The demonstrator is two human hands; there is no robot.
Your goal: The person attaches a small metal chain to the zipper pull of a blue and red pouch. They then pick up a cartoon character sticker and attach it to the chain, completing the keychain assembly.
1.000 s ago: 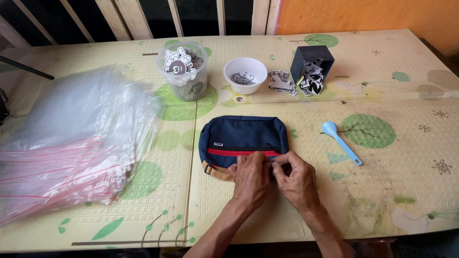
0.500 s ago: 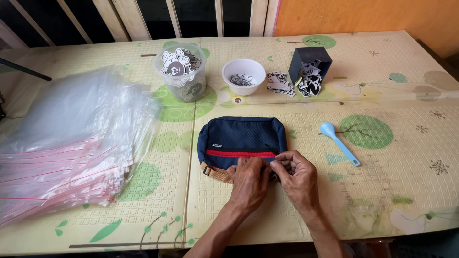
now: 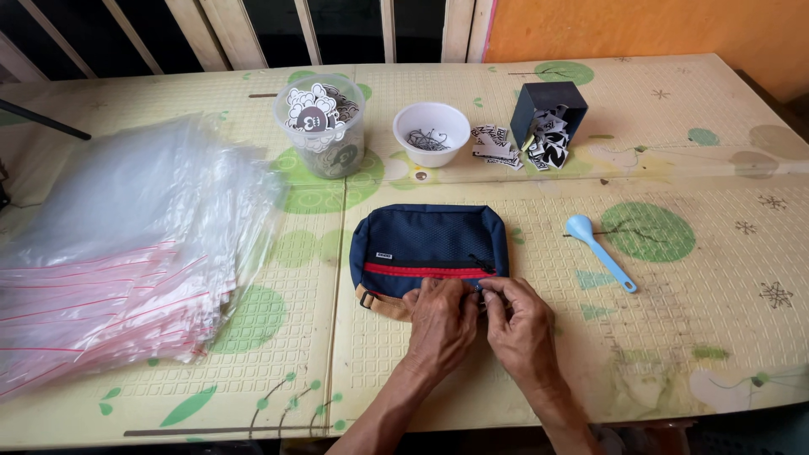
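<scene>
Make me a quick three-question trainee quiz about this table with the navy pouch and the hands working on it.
1. True or false: both hands touch the navy pouch at its near edge.
2. Which thing lies to the right of the pouch? A) the stack of clear bags B) the blue spoon C) the white bowl
3. Fill in: the zipper band across the pouch is ____.

Key
1. True; the left hand and the right hand meet there.
2. B
3. Red
</scene>
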